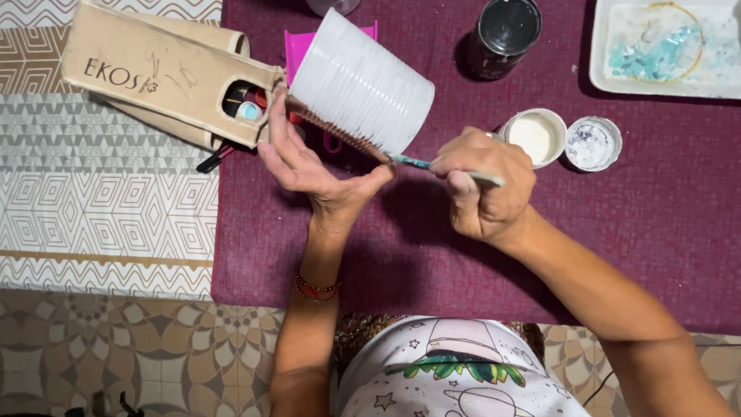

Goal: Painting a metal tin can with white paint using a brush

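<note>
Holding a white can (363, 81); small pot (534, 136) holds white paint.

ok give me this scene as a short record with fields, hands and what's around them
left hand: holds white-painted ribbed tin can, tilted, open end toward the person
right hand: grips thin teal-handled paintbrush, tip at the can's rim
surface: maroon cloth mat over patterned tablecloth
nearby: small open pot of white paint, its lid, dark jar, white tray
left side: beige cardboard box
</note>
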